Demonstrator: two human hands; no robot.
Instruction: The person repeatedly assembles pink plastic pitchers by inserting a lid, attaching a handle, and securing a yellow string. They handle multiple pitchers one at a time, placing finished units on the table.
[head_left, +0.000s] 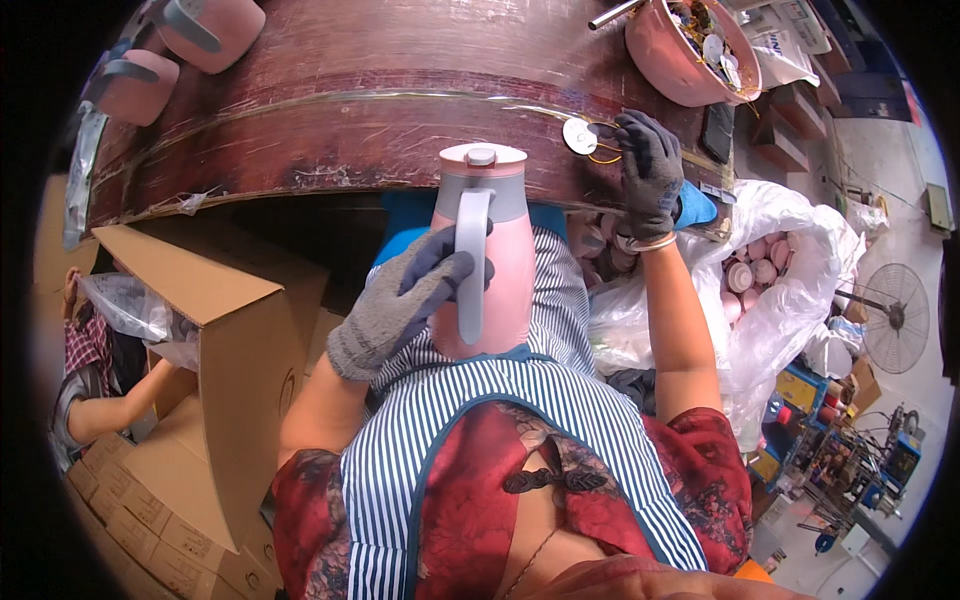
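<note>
Gloves of grey knit cover both hands. Left hand [405, 300] has its grip closed around the pink kettle [485, 250], the fingers wrapped onto the body beside the grey handle [470, 265], which faces the camera. That kettle stands upright on the person's lap, against the striped apron [470, 420], just below the near edge of the tabletop [350, 120]; its pink lid carries a small grey knob.

Right hand [648, 170] is raised to the right of the kettle, at the tabletop's near edge. Its fingertips are pinched together on a small round white disc [579, 136] with thin yellowish wires trailing from it, so this grip is closed on the disc. A thin bracelet sits at the wrist.

Beyond the kettle, at the far right of the tabletop, a pink bowl [680, 55] holds more round discs and small parts. At the far left of the tabletop lie two more pink kettle bodies [180, 45] with grey handles.

Right of the kettle, past the right forearm, a clear plastic bag [790, 260] holds pink round pieces. Left of the kettle stands an open cardboard box [225, 340], and beyond it another person's arm [120, 405] reaches in by a plastic liner. Far right of the kettle a floor fan [895, 318] stands on the floor.
</note>
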